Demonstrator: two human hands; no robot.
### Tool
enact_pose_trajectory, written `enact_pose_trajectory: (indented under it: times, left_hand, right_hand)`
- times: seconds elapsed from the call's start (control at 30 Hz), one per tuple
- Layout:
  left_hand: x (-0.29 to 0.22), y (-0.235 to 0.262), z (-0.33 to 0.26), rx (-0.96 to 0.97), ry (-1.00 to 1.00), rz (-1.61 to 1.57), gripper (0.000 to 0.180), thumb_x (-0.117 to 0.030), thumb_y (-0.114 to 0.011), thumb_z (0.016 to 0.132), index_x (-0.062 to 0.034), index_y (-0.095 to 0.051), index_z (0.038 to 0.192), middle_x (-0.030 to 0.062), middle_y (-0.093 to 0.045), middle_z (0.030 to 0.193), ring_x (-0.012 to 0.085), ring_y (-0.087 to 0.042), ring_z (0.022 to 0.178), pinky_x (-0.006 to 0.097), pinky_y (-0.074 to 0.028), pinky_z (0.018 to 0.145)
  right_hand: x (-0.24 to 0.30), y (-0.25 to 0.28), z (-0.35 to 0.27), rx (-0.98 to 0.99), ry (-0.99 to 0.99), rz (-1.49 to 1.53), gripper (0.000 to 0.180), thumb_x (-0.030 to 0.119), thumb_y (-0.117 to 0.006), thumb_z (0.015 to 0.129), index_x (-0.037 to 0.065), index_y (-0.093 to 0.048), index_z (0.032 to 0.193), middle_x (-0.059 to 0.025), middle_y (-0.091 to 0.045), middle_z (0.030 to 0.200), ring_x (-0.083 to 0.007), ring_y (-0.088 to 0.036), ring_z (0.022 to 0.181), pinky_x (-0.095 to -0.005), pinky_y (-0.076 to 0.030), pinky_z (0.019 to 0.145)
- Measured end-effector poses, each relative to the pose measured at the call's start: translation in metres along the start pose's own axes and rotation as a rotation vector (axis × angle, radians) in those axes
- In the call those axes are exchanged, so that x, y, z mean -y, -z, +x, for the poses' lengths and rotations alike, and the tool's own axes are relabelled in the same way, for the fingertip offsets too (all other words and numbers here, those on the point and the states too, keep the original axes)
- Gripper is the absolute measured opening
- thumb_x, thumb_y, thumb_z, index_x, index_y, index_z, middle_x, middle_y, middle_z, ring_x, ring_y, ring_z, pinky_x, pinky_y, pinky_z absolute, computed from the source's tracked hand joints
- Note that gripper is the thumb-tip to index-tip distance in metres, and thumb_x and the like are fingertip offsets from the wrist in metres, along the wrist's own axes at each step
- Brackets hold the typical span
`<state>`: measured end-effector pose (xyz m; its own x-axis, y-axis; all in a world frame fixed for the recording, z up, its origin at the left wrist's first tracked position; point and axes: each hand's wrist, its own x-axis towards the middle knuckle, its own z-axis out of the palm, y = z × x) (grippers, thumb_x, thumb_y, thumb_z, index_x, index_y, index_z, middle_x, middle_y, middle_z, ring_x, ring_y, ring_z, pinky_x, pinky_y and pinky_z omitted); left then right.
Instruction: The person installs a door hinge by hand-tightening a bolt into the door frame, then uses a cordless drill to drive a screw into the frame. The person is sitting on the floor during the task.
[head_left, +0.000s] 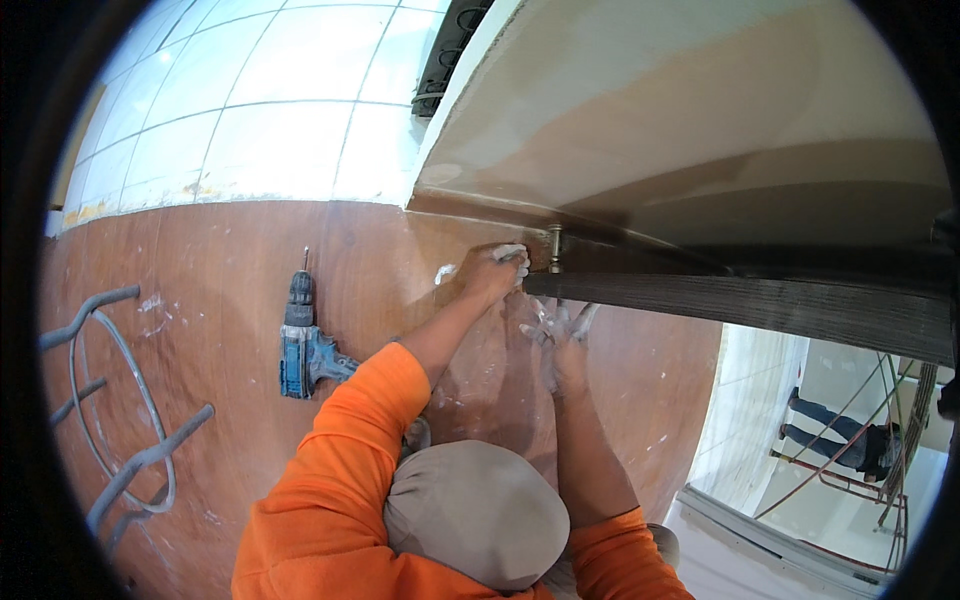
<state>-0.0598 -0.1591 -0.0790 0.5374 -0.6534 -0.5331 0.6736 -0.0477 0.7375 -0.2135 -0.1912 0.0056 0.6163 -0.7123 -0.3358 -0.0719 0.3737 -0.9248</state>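
Observation:
My left hand (497, 268), dusted white, is closed at the near left end of a dark wood-grain board (740, 308). Its fingertips are bent out of sight, so whatever they may hold cannot be made out. Just right of it, a short metal bolt-like fitting (555, 248) stands between the board and the pale wall panel (640, 130). My right hand (562, 338) is open on the near side of the board, its whitened fingers spread close to the board's edge. No object shows in it.
A blue cordless drill (300, 350) lies on the reddish-brown floor (220, 260) to the left. Bent grey pipes (150, 460) with a looped hose stand at far left. White tiles (270, 120) border the far side. A person (845, 435) is by scaffolding at right.

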Motion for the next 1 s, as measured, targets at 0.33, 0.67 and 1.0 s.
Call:
enact_pose_trajectory:
  times: [0.33,0.67,1.0]
  left_hand:
    - [-0.032,-0.012,0.023,0.108,-0.016,0.836,0.04,-0.038,-0.063,0.092,-0.0071,-0.07,0.116,0.021,-0.068,0.117,0.0336,-0.066,0.106,0.041,-0.049,0.091]
    - [-0.032,-0.007,0.034,0.269,0.041,0.713,0.038,-0.025,-0.06,0.09,0.0057,-0.067,0.112,0.0239,-0.07,0.105,0.0318,-0.066,0.094,0.041,-0.05,0.083]
    - [-0.006,0.0,0.05,0.248,0.041,0.583,0.038,-0.024,-0.067,0.087,0.0038,-0.068,0.113,0.0168,-0.071,0.1,0.0261,-0.064,0.09,0.037,-0.049,0.085]
  right_hand:
    - [0.0,0.002,-0.002,-0.03,-0.085,-0.024,0.102,0.0,-0.052,0.094,0.027,0.028,0.152,-0.0253,-0.01,0.162,-0.038,-0.052,0.129,-0.0398,-0.057,0.081]
    - [-0.002,0.007,-0.003,0.0,-0.06,-0.054,0.103,-0.002,-0.054,0.093,0.023,0.026,0.152,-0.0276,-0.011,0.161,-0.0374,-0.053,0.128,-0.0362,-0.058,0.078]
    - [-0.005,0.011,-0.005,-0.02,-0.04,-0.024,0.098,-0.002,-0.055,0.093,0.019,0.017,0.155,-0.0261,-0.016,0.16,-0.0351,-0.054,0.127,-0.0354,-0.058,0.078]
